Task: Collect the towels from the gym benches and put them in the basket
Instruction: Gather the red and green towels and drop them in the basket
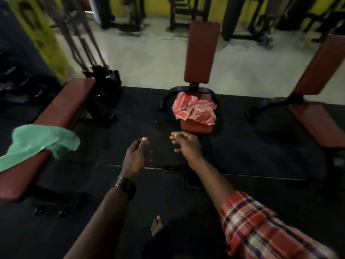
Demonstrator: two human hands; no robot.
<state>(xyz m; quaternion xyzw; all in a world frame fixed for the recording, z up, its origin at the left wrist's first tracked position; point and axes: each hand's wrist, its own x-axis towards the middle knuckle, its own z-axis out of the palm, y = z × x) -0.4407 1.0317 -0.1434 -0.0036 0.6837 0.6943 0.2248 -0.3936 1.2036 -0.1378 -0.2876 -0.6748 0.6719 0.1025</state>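
A crumpled red-and-white towel (194, 108) lies on the seat of the middle red bench (202, 53), straight ahead of me. A green towel (37, 144) is draped across the left red bench (63, 107). My left hand (137, 156), a dark watch on its wrist, hovers over the black floor mat with fingers loosely curled and nothing in it. My right hand (185, 144) reaches forward just short of the middle bench's seat, fingers apart and empty. No basket is in view.
A third red bench (317, 116) stands at the right with nothing on it. Black weight machines (101, 85) and racks line the back by yellow walls. Black mat (158, 193) covers the near floor, pale concrete (149, 58) beyond. My bare foot (156, 226) shows below.
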